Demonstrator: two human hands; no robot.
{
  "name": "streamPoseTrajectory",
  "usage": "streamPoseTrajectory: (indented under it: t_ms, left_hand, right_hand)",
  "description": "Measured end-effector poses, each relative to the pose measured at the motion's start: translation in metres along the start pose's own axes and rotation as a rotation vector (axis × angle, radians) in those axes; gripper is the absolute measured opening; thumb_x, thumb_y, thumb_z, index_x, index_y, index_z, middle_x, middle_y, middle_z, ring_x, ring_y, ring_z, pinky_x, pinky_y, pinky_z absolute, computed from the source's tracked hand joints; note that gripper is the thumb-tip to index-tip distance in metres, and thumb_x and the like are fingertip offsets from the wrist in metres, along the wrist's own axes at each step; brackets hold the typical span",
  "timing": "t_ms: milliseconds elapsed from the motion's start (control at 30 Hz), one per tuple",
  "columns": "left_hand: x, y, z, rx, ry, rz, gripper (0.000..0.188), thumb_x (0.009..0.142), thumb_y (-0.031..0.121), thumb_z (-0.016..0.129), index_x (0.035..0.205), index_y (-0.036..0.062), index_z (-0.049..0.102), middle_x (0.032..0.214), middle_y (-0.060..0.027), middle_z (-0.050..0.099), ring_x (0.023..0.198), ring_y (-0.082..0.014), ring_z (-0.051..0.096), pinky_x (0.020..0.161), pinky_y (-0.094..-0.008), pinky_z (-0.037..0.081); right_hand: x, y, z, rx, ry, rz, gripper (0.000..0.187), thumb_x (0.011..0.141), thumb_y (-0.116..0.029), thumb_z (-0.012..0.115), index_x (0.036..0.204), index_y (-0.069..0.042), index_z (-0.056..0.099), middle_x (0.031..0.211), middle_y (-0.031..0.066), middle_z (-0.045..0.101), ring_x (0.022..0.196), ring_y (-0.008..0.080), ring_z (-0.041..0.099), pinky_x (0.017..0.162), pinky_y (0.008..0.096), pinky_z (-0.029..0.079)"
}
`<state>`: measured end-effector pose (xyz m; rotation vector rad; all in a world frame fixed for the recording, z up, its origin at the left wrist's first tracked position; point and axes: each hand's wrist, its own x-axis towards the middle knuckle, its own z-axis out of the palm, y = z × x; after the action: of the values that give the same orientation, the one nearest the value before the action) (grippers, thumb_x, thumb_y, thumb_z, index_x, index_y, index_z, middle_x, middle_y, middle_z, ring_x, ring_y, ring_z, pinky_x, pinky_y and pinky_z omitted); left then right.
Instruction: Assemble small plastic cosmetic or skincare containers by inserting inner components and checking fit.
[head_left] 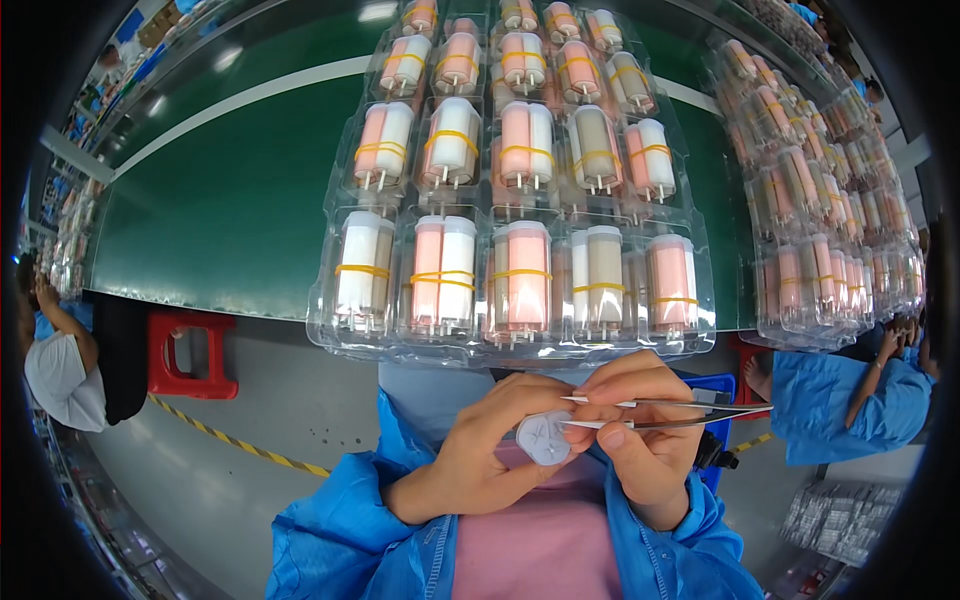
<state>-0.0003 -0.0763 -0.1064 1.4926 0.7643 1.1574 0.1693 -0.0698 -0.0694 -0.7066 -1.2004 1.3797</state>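
Between the thumb and fingers of my left hand (pixel 480 445) is a pale grey round piece (pixel 541 447) with a lobed edge and lines crossing on its face. Whatever lies behind that face is hidden by the hand. My right hand (pixel 640 455) grips a pair of tweezers (pixel 712 411). Their two white tips point left, spread apart, with the lower tip at the round piece's edge. Just beyond both hands, a stack of clear plastic trays (pixel 400 350) holds several pink, white and grey cylinder bundles (pixel 442 268), banded in yellow with short pins at their lower ends.
The trays rest on a green table (pixel 230 200) with a white stripe. A second tray stack (pixel 835 200) stands to the right. Red stools (pixel 190 355) are at the table's near side. Co-workers sit at left (pixel 65 370) and right (pixel 850 400). A blue crate (pixel 712 385) is beside my right arm.
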Motion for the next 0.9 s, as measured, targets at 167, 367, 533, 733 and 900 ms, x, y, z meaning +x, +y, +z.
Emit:
streamPoseTrajectory:
  t_ms: [167, 367, 533, 733, 900]
  left_hand:
    - [-0.0008, -0.0014, 0.0031, 0.052, 0.083, 0.019, 0.040, 0.070, 0.002, 0.077, 0.106, 0.0019, 0.061, 0.100, -0.0125, 0.063, 0.089, -0.0260, 0.063, 0.073, -0.0316, 0.050]
    - [0.0027, -0.0011, 0.0034, 0.102, 0.107, 0.075, 0.037, 0.068, 0.003, 0.079, 0.100, 0.0023, 0.060, 0.091, -0.0111, 0.061, 0.081, -0.0232, 0.060, 0.065, -0.0303, 0.048]
    - [0.0030, -0.0024, 0.0033, 0.127, 0.124, 0.093, 0.036, 0.067, 0.003, 0.079, 0.098, 0.0029, 0.060, 0.088, -0.0107, 0.060, 0.079, -0.0244, 0.059, 0.064, -0.0317, 0.047]
    - [0.0027, 0.0004, 0.0045, 0.139, 0.118, 0.034, 0.034, 0.065, 0.002, 0.080, 0.091, 0.0036, 0.058, 0.083, -0.0098, 0.057, 0.073, -0.0244, 0.056, 0.061, -0.0328, 0.044]
    - [0.0046, 0.0031, 0.0008, 0.143, 0.078, 0.014, 0.031, 0.063, -0.002, 0.078, 0.086, 0.0038, 0.057, 0.082, -0.0095, 0.056, 0.073, -0.0262, 0.056, 0.062, -0.0328, 0.044]
  right_hand:
    - [0.0010, 0.0013, 0.0000, -0.005, -0.018, 0.018, 0.025, 0.084, 0.004, 0.063, 0.108, 0.011, 0.059, 0.106, 0.0191, 0.053, 0.088, 0.0212, 0.064, 0.079, 0.0328, 0.061]
    - [0.0020, 0.0001, 0.0024, 0.003, -0.023, 0.042, 0.026, 0.083, 0.004, 0.063, 0.107, 0.011, 0.059, 0.106, 0.0184, 0.052, 0.090, 0.0218, 0.064, 0.081, 0.0335, 0.060]
    - [0.0021, 0.0024, 0.0010, -0.012, -0.041, 0.039, 0.026, 0.083, 0.005, 0.063, 0.108, 0.011, 0.059, 0.107, 0.0184, 0.052, 0.090, 0.0218, 0.065, 0.081, 0.0338, 0.060]
    - [-0.0035, 0.0069, 0.0015, -0.104, 0.043, 0.051, 0.022, 0.081, 0.000, 0.068, 0.101, 0.006, 0.065, 0.098, 0.0184, 0.061, 0.085, 0.0213, 0.065, 0.067, 0.0294, 0.056]
    - [-0.0038, -0.0012, 0.0016, -0.309, -0.083, -0.058, 0.017, 0.077, -0.003, 0.073, 0.092, 0.002, 0.068, 0.089, 0.0160, 0.066, 0.077, 0.0216, 0.064, 0.065, 0.0290, 0.051]
